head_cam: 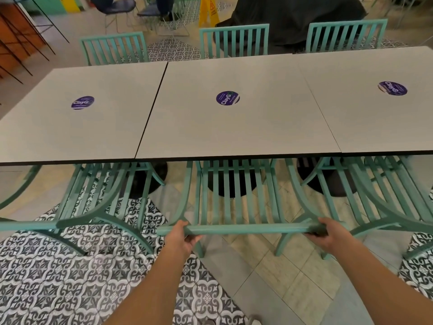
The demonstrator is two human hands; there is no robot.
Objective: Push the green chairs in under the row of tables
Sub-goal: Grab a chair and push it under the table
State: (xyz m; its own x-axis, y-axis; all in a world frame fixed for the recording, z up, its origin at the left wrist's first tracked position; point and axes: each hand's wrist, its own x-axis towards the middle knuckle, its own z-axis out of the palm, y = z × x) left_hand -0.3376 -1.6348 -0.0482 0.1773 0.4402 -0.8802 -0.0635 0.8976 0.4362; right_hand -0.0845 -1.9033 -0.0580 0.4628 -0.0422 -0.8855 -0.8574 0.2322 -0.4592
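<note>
At bench (234, 127) edge: slatted green chair (236, 202), seat half under; left hand (179, 238) and right hand (328, 235) fingers curled round its top rail.

We're in a food court/cafeteria w/ a row of grey tables (234, 127) bearing round stickers (227, 98); matching green chairs (234, 41); patterned floor tiles (46, 277); yellow wet-floor sign (209, 10).

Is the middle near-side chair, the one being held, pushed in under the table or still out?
Partly in. The middle chair's seat front passes beneath the table edge, but its top rail, gripped by the left hand and right hand, stands clear.
</note>
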